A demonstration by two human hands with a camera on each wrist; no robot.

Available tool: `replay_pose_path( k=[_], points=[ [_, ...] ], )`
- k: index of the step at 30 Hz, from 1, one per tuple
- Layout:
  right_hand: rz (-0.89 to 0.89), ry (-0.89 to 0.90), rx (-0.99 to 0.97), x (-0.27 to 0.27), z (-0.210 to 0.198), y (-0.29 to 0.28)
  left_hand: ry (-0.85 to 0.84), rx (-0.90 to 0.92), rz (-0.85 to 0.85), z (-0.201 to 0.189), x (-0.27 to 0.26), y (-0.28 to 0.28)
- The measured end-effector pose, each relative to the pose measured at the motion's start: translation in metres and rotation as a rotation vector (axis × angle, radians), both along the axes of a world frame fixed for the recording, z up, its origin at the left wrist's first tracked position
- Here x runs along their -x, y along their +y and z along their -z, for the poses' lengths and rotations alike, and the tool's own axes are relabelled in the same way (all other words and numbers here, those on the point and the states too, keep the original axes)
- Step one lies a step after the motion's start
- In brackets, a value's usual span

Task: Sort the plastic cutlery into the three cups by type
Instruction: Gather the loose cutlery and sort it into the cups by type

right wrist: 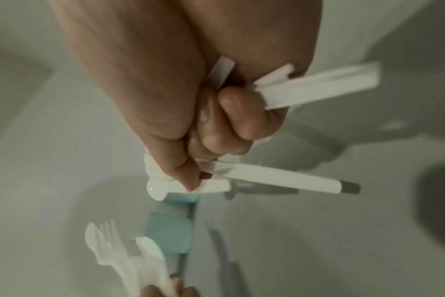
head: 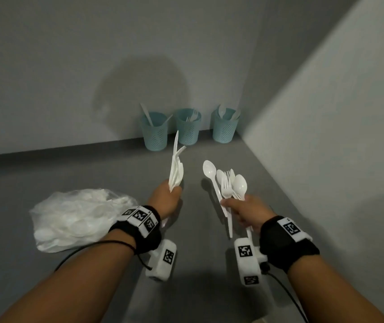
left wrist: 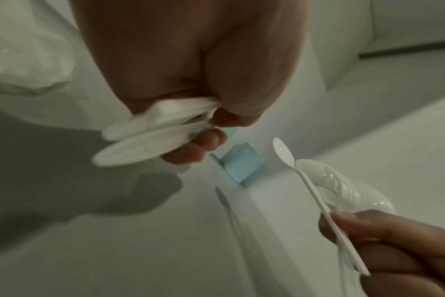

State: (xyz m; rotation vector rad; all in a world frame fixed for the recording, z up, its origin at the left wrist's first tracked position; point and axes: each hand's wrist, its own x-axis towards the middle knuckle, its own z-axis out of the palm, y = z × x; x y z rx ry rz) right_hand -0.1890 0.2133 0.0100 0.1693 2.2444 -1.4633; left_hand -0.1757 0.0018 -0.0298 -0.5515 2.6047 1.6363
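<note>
White plastic cutlery is split between two fists held above a grey floor (head: pixel 69 173): the left hand (head: pixel 166 199) is curled round a tight bundle (head: pixel 176 169) with a knife and fork tips showing, the right hand (head: pixel 244 213) round a fanned bunch of spoons and forks (head: pixel 229 185). Ahead, in the corner where two pale walls (head: pixel 326 113) meet, stand three teal perforated cups (head: pixel 190 127), knives in the left one, forks in the middle, spoons in the right, with nothing between them and the hands; a crumpled clear bag (head: pixel 74 217) lies on the floor left of the left wrist. The right wrist view alone shows the handle ends (right wrist: pixel 318 86) jutting from the bottom of the right fist, while the left wrist view, blurred, shows its own bundle's handle ends (left wrist: pixel 145 142).
</note>
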Motion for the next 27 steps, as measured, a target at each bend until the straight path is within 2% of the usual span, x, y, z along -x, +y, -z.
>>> replay_pose_path(
  k=[4,9,17,27],
  points=[
    [-0.039,-0.016,0.306,0.011,-0.027,-0.016,0.139,-0.344,0.01,-0.03,0.002,0.008],
    [-0.13,0.029,0.363,0.018,-0.05,-0.033,0.261,-0.655,0.072,-0.072,0.006,0.02],
    [-0.19,0.065,0.384,0.026,-0.065,-0.046,0.289,-0.66,0.066,-0.087,0.012,0.018],
    [-0.17,0.081,0.36,0.04,-0.055,-0.049,0.203,-0.638,0.061,-0.068,0.017,0.003]
  ],
)
